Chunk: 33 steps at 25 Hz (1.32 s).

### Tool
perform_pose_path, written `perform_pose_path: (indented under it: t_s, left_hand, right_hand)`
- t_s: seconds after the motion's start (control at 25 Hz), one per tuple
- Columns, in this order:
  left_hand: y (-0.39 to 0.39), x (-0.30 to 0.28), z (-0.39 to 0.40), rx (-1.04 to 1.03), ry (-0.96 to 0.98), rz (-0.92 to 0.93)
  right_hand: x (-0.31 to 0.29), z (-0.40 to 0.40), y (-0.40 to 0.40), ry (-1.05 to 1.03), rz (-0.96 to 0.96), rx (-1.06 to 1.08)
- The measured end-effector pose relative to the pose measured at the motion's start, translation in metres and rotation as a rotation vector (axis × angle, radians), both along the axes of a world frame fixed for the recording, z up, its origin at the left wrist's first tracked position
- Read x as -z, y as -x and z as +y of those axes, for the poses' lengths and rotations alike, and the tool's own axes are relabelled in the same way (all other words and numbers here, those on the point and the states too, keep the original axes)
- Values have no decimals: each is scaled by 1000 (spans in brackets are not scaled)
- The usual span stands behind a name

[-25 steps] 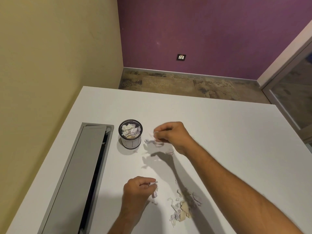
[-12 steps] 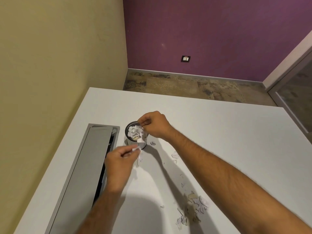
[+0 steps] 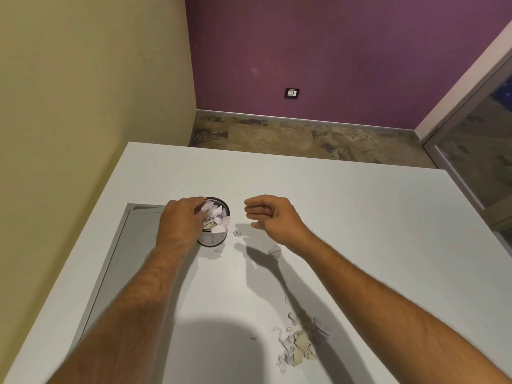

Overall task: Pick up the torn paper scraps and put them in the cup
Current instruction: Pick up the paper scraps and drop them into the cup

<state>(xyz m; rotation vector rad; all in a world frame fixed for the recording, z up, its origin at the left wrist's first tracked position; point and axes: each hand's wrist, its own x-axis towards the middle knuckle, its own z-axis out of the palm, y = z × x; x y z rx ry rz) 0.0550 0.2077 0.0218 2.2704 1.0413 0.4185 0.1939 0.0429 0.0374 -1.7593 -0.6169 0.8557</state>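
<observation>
Since half a second ago the right hand (image 3: 273, 216) has drawn back from the cup (image 3: 214, 225), fingers loosely released, while the left hand (image 3: 182, 221) has reached its rim, apparently dropping scraps in; I cannot tell its grip. On the white surface (image 3: 360, 231), the near scrap pile (image 3: 299, 342) probably comes next, then the stray bits (image 3: 238, 233).

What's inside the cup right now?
The cup is heaped with crumpled white paper scraps up past its rim, one hanging over the front edge. The left hand covers its left side, so what lies deeper is hidden.
</observation>
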Motion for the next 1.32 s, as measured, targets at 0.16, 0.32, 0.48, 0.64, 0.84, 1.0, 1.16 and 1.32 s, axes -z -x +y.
perform_pose_path:
  t_s: [0.16,0.32,0.48,0.64,0.84,1.0,1.16,1.32]
  left_hand:
    - [6,2,-17,28,-47,-55]
    - [20,11,-71,294,-183,-220]
    - [36,33,-133,758,-66,-9]
    - [55,57,-187,910,-254,130]
    - [53,69,-216,811,-200,287]
    - [53,83,-212,670,-183,63]
    - [54,97,-206,600,-138,-22]
    - [56,101,-203,475,79,-64]
  right_hand:
    - [14,-60,-3,96,-106,66]
    - [38,-115,5,378,-313,-20]
    - [49,-149,14,592,-385,-216]
    - [50,-171,20,815,-543,-637]
    - [59,-174,32,723,-596,-689]
    - [66,-172,34,663,-606,-587]
    - [73,-171,35,630,-591,-444]
    - [73,-175,29,532,-402,-229]
